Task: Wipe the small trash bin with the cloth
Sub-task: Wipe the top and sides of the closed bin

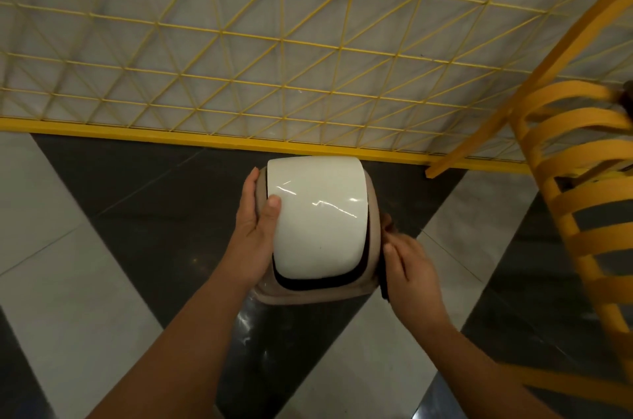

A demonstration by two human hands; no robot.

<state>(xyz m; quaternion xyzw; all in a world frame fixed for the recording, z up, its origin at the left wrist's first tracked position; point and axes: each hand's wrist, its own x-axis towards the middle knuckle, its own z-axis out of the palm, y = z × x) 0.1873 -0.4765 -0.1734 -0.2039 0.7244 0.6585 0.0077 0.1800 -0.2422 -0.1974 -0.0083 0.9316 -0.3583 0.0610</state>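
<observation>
Scene: A person is bending over a small trash bin [318, 288] that is standing on the tiled floor [68, 281] at the centre of the frame, just in front of a yellow wire fence [239, 76].
Left hand: The left hand [255, 230] is bracing the bin's left flank, its grip spread, fingers lying along the side and the thumb resting on the edge of the white swing lid [317, 216].
Right hand: The right hand [409, 268] is pressing a dark cloth [385, 281] against the bin's right flank, the grip curling around the cloth; most of the cloth is hiding behind the hand.
Handling: The bin is looking like light, rigid plastic, glossy and probably slippery on the lid; the lid is likely swinging on a pivot, so the fixed beige collar is seeming the safer place to be holding.
Cloth: Soft and limp, by the look of it, folding under the fingers.
Orientation: The bin is standing upright, its long axis running vertically toward the camera, the lid's curved span running from the upper to the lower part of the frame.
Surroundings: A yellow slatted chair [575, 196] is standing at the right of the frame.
</observation>
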